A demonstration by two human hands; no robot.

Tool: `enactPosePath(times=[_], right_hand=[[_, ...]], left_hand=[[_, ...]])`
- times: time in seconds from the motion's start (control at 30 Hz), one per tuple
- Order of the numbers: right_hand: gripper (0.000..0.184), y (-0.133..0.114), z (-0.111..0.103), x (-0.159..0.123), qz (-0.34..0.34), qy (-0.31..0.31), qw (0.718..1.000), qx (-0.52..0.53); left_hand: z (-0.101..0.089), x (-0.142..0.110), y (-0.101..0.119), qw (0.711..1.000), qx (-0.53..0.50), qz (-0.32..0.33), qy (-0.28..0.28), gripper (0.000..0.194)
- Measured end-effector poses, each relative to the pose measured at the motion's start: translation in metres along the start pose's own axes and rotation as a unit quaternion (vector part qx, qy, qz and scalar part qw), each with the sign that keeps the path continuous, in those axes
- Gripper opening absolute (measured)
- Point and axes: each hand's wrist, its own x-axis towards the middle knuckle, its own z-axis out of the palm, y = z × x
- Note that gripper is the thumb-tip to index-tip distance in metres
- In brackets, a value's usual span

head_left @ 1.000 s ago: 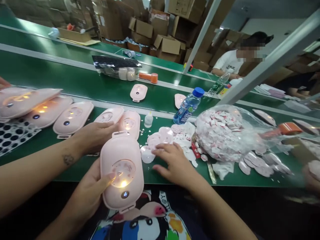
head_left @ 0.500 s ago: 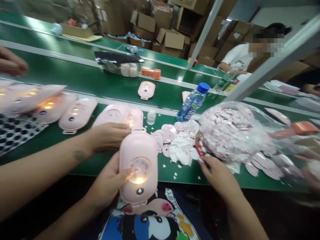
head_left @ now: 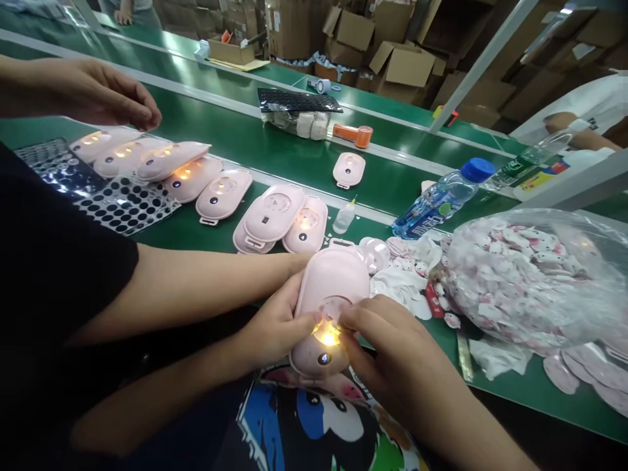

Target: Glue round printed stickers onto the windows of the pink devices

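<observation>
A lit pink case (head_left: 333, 281) sits above the lap at the worktop's (head_left: 510, 399) near edge, in the left hand's (head_left: 279, 320) grip; the right hand (head_left: 392, 333) fingers its round recess. Loosened support could drop it.

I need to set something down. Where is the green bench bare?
Left of the lone pink case, the green bench is bare up to the black-topped package; another patch separates that case from the blue-capped bottle. It's crowded around the clear bag and the row of lit pink cases.
</observation>
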Motion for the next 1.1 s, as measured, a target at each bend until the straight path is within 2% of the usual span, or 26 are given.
enactPosePath(times=[0.1, 0.27, 0.4, 0.57, 0.7, 0.87, 0.93, 1.03, 1.1], right_hand=[[0.016, 0.002, 0.005, -0.002, -0.015, 0.048, 0.999, 0.009], [0.015, 0.001, 0.011, -0.007, -0.012, 0.111, 0.992, -0.053], [0.013, -0.001, 0.012, -0.012, -0.002, 0.121, 0.989, -0.091], [0.018, -0.003, 0.011, -0.014, -0.003, 0.146, 0.979, -0.14], [0.02, -0.004, 0.012, -0.013, 0.008, 0.133, 0.983, -0.128], [0.021, -0.003, 0.014, -0.014, 0.01, 0.135, 0.986, -0.102], [0.032, 0.0, 0.016, -0.015, 0.024, 0.162, 0.983, -0.083], [0.062, 0.004, 0.021, -0.017, 0.085, 0.215, 0.973, -0.01], [0.076, 0.007, 0.026, -0.017, 0.142, 0.174, 0.969, 0.105]], left_hand=[[0.003, 0.0, 0.002, 1.0, -0.009, -0.005, 0.003, 0.061], [0.008, 0.003, 0.0, 0.999, -0.032, -0.01, -0.012, 0.062], [0.006, 0.003, -0.007, 0.999, -0.043, -0.007, -0.019, 0.061], [0.008, 0.003, -0.008, 0.998, -0.06, -0.013, -0.004, 0.061], [0.01, 0.002, -0.004, 0.997, -0.08, -0.001, -0.016, 0.059], [0.009, -0.001, -0.002, 0.999, -0.04, 0.008, 0.004, 0.065], [0.008, -0.002, -0.001, 0.999, -0.051, 0.005, 0.004, 0.067], [0.008, -0.002, 0.0, 0.997, -0.071, 0.003, 0.006, 0.068], [0.007, -0.002, -0.002, 0.997, -0.079, 0.01, 0.007, 0.066]])
